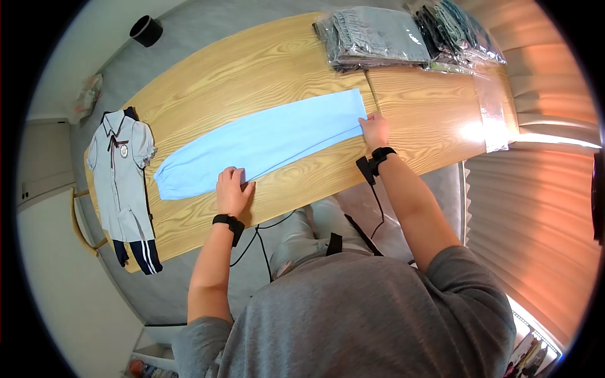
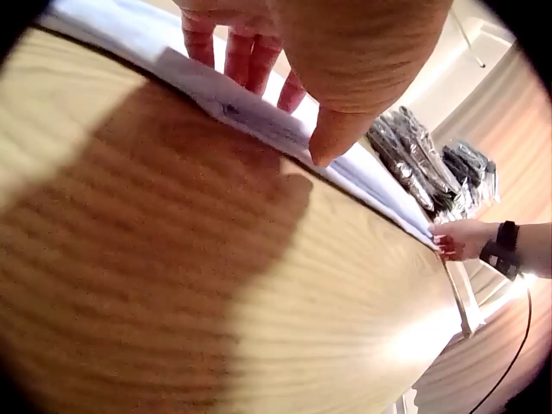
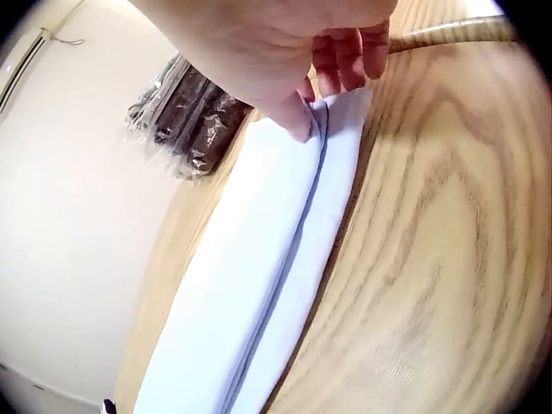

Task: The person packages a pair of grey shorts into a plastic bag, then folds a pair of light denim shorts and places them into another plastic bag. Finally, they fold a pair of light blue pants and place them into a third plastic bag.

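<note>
A pair of light blue pants [image 1: 265, 142], folded lengthwise into a long strip, lies flat across the wooden table. Its gathered end is at the left and its straight end at the right. My left hand [image 1: 233, 192] rests on the near edge toward the gathered end, fingertips on the cloth and thumb beside the edge. At the right end, my right hand [image 1: 376, 131] pinches the near corner of the pants. Two layers of the pants [image 3: 285, 250] show in the right wrist view, with my right thumb [image 3: 297, 125] on the upper one.
A grey short-sleeved shirt [image 1: 120, 183] with dark striped pants [image 1: 146, 255] under it lies at the table's left end. Clear-bagged folded clothes [image 1: 378, 38] are stacked at the far right. A clear plastic bag [image 1: 493, 120] lies near the right edge. Cables [image 1: 257, 242] hang below the table's front edge.
</note>
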A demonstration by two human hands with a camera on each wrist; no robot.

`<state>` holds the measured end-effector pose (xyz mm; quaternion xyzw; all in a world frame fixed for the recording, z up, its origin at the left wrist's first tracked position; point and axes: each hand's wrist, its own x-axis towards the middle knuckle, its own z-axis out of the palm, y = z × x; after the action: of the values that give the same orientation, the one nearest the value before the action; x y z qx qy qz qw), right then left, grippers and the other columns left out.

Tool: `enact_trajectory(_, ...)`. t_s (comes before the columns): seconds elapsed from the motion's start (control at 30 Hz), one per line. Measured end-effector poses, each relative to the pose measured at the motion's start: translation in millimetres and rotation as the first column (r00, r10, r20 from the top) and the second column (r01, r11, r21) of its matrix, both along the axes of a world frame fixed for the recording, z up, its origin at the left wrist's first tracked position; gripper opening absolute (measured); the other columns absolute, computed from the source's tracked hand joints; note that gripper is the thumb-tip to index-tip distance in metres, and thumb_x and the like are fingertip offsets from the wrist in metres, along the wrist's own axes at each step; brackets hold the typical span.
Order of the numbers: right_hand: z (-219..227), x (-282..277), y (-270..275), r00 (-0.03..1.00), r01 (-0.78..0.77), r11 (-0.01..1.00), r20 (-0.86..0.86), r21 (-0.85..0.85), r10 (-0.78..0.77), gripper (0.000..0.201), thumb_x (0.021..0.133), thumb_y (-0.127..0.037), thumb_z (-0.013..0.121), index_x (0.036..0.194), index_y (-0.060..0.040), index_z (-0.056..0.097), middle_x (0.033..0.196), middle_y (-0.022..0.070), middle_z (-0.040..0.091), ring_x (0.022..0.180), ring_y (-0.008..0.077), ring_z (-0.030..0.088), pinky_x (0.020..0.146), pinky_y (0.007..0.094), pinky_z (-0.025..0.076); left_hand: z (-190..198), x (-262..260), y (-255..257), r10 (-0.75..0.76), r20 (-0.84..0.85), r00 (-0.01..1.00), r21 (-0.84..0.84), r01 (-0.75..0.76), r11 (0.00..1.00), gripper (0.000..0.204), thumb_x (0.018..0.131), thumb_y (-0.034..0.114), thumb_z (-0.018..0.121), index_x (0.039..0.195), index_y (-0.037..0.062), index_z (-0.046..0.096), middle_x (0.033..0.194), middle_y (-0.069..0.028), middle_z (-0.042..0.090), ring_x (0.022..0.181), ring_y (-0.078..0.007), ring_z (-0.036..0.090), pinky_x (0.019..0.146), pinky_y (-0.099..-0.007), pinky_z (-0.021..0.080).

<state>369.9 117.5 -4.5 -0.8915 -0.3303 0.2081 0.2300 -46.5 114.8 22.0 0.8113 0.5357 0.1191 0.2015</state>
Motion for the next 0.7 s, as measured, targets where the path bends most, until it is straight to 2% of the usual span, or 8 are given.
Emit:
enact_trajectory(0.17, 7, -2, 6, 0.968, -0.142, 0.987, 0.219, 0.072, 0.123, 0.026, 0.072, -0.023, 0.070, 0.079, -0.0014, 0.058, 0.085, 0.0132, 0.062, 0.079, 0.0313, 0.059, 0.068, 0.0398, 0.048, -11, 7, -2, 0.075, -0.043, 0.996, 0.047, -0.073, 0.996, 0.039, 0.069, 0.020, 0.073, 0.102, 0.0070, 0.056, 0.107, -0.0109, 0.051, 0.100, -0.0311, 0.047, 0.083, -0.0416, 0.041)
enact_trajectory(0.27, 21, -5, 12, 0.991, -0.121, 0.992, 0.046, -0.046, 0.123, 0.027, 0.075, -0.022, 0.069, 0.084, -0.0001, 0.057, 0.083, 0.0125, 0.061, 0.077, 0.0262, 0.059, 0.066, 0.0371, 0.048, -7, 9, -1, 0.089, -0.093, 0.992, 0.024, -0.087, 0.996, 0.041, 0.068, 0.025, 0.074, 0.101, 0.0070, 0.057, 0.107, -0.0113, 0.051, 0.100, -0.0310, 0.047, 0.082, -0.0417, 0.041)
enact_trajectory(0.33, 30, -5, 17, 0.920, -0.014, 0.993, -0.386, 0.115, 0.058, 0.023, 0.078, -0.017, 0.067, 0.088, -0.0009, 0.054, 0.080, 0.0083, 0.056, 0.077, 0.0203, 0.058, 0.062, 0.0333, 0.048, -4, 14, -5, 0.106, -0.101, 0.989, 0.074, -0.099, 0.992, 0.044, 0.068, 0.032, 0.074, 0.100, 0.0068, 0.057, 0.107, -0.0118, 0.051, 0.099, -0.0309, 0.047, 0.082, -0.0422, 0.041)
enact_trajectory(0.37, 32, -4, 17, 0.918, -0.019, 0.994, -0.392, 0.106, 0.059, 0.023, 0.078, -0.017, 0.067, 0.088, -0.0009, 0.054, 0.080, 0.0083, 0.056, 0.077, 0.0203, 0.058, 0.062, 0.0333, 0.048, -3, 16, -8, 0.110, -0.107, 0.988, 0.065, -0.103, 0.993, 0.044, 0.068, 0.032, 0.074, 0.100, 0.0068, 0.057, 0.107, -0.0118, 0.051, 0.099, -0.0309, 0.047, 0.082, -0.0422, 0.041)
enact_trajectory(0.43, 35, -2, 23, 0.608, 0.334, 0.894, -0.793, 0.299, 0.038, 0.017, 0.081, -0.008, 0.064, 0.089, -0.0035, 0.050, 0.077, 0.0035, 0.052, 0.075, 0.0161, 0.056, 0.061, 0.0297, 0.047, 1, 20, -6, 0.149, -0.139, 0.979, 0.059, -0.141, 0.988, 0.047, 0.068, 0.038, 0.073, 0.100, 0.0066, 0.057, 0.107, -0.0119, 0.052, 0.100, -0.0305, 0.047, 0.082, -0.0424, 0.040)
enact_trajectory(0.57, 53, 6, 23, 0.474, 0.410, 0.841, -0.870, 0.354, 0.135, 0.016, 0.080, -0.002, 0.062, 0.085, -0.0062, 0.048, 0.077, 0.0022, 0.050, 0.073, 0.0157, 0.054, 0.063, 0.0287, 0.046, -9, 26, -9, 0.216, -0.163, 0.963, 0.114, -0.199, 0.973, 0.043, 0.070, 0.037, 0.071, 0.098, 0.0071, 0.057, 0.107, -0.0112, 0.052, 0.101, -0.0299, 0.047, 0.082, -0.0418, 0.040)
enact_trajectory(0.63, 49, 14, 19, 0.403, 0.384, 0.823, -0.878, 0.419, 0.258, 0.016, 0.079, 0.001, 0.061, 0.084, -0.0062, 0.047, 0.079, 0.0038, 0.052, 0.073, 0.0148, 0.053, 0.065, 0.0276, 0.046, -9, 29, -8, 0.239, -0.188, 0.953, 0.088, -0.226, 0.970, 0.037, 0.073, 0.028, 0.070, 0.100, 0.0079, 0.056, 0.107, -0.0103, 0.052, 0.101, -0.0297, 0.047, 0.082, -0.0414, 0.040)
enact_trajectory(0.7, 41, 17, 13, 0.442, 0.356, 0.855, -0.874, 0.377, 0.201, 0.017, 0.078, 0.002, 0.061, 0.086, -0.0054, 0.048, 0.080, 0.0046, 0.053, 0.074, 0.0151, 0.054, 0.066, 0.0272, 0.046, -17, 29, -6, 0.291, -0.227, 0.930, 0.053, -0.286, 0.957, 0.033, 0.072, 0.017, 0.069, 0.101, 0.0091, 0.054, 0.108, -0.0092, 0.051, 0.102, -0.0295, 0.047, 0.084, -0.0415, 0.038)
